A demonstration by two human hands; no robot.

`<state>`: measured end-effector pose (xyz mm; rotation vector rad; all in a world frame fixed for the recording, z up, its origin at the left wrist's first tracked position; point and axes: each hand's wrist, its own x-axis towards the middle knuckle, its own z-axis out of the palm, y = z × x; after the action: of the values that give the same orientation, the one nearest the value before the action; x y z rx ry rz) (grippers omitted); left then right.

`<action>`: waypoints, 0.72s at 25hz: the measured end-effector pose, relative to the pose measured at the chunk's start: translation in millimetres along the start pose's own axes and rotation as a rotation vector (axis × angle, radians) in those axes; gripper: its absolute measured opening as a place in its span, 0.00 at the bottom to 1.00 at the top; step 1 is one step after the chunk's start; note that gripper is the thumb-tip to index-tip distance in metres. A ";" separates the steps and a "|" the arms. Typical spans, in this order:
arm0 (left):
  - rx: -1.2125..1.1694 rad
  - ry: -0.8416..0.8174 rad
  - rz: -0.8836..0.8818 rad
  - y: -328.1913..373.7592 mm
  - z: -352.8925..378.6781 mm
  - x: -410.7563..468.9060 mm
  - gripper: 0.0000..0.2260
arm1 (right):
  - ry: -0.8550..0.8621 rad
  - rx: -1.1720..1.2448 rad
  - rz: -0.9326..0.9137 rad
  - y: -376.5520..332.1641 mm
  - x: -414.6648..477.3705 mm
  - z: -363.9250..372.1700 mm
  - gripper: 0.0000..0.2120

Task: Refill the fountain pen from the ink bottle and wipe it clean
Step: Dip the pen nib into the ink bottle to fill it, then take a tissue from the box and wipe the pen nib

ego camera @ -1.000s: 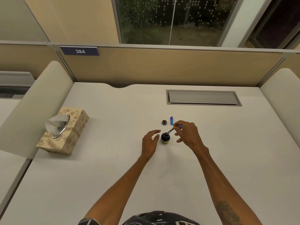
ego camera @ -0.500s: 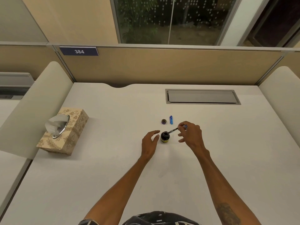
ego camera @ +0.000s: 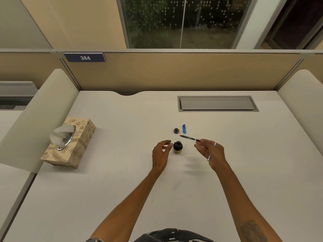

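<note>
Pen (ego camera: 189, 138) pinched in your right hand (ego camera: 210, 152), above ink bottle's (ego camera: 178, 147) 1 o'clock; your left hand (ego camera: 161, 154), fingers relaxed, hovered at 9 o'clock.

One ink bottle (ego camera: 178, 147), one lid (ego camera: 176, 131), one pen (ego camera: 189, 138), one blue pen part (ego camera: 184, 128), one tissue box (ego camera: 82, 142)

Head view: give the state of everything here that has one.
Ink bottle, open, upright on the desk.
Bottle cap, off, lying behind the bottle.
Pen, held in the air, tip clear of the bottle.
Blue pen part, off the pen, lying beside the bottle cap.
Tissue box, tissue sticking out of its top.
Left hand, open, beside the bottle.
Right hand, pinching the pen's back end.
</note>
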<state>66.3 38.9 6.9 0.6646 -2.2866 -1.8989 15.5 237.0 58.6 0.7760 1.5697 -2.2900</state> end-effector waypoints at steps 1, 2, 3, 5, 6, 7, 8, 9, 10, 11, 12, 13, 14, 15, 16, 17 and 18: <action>-0.001 -0.006 0.010 1.4 0.6 -1.0 0.10 | -0.022 0.055 0.019 0.1 -0.7 0.1 0.09; -0.007 -0.013 0.021 3.1 1.4 -2.0 0.10 | -0.047 0.099 0.036 0.1 -1.5 1.0 0.10; -0.017 -0.022 0.032 5.3 2.1 -2.9 0.10 | -0.075 0.132 0.052 0.3 -2.9 2.6 0.11; -0.052 -0.050 0.043 12.0 3.2 -4.0 0.10 | -0.125 0.173 0.082 2.6 -6.0 7.0 0.12; -0.078 -0.067 0.040 15.7 3.8 -4.0 0.11 | -0.146 0.185 0.096 4.3 -7.7 10.0 0.12; -0.111 -0.085 0.032 19.7 4.4 -3.9 0.12 | -0.167 0.192 0.109 6.5 -9.6 13.3 0.13; -0.149 -0.098 0.021 23.9 4.8 -3.6 0.13 | -0.187 0.195 0.118 8.5 -11.5 17.0 0.13; -0.188 -0.102 0.013 28.2 5.4 -3.5 0.13 | -0.203 0.193 0.127 10.8 -13.3 20.6 0.13; -0.236 -0.102 0.009 32.5 5.5 -3.5 0.13 | -0.218 0.192 0.135 13.3 -15.1 24.4 0.13; -0.292 -0.102 0.005 36.9 5.3 -3.9 0.12 | -0.231 0.191 0.142 15.7 -16.9 28.2 0.13; -0.357 -0.102 -0.003 41.6 4.5 -4.3 0.11 | -0.244 0.188 0.148 17.8 -18.8 31.9 0.13; -0.420 -0.101 -0.015 45.5 3.4 -4.8 0.09 | -0.257 0.176 0.152 19.4 -20.9 35.8 0.13; -0.469 -0.096 -0.029 48.0 2.0 -4.7 0.08 | -0.271 0.160 0.157 20.7 -22.7 39.5 0.13; -0.502 -0.085 -0.040 49.4 0.0 -4.6 0.07 | -0.288 0.141 0.163 21.7 -24.7 43.3 0.12; -0.526 -0.068 -0.048 49.7 -2.4 -3.9 0.07 | -0.311 0.126 0.168 22.2 -26.4 46.4 0.12; -0.544 -0.047 -0.049 49.5 -5.1 -2.4 0.09 | -0.336 0.111 0.177 22.3 -27.6 49.5 0.12; -0.556 -0.027 -0.045 49.4 -8.7 -0.3 0.10 | -0.355 0.097 0.188 22.2 -27.9 52.0 0.12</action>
<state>56.4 37.6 56.0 0.6125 -1.6307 -2.4144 34.8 178.3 71.2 0.4792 1.1858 -2.2283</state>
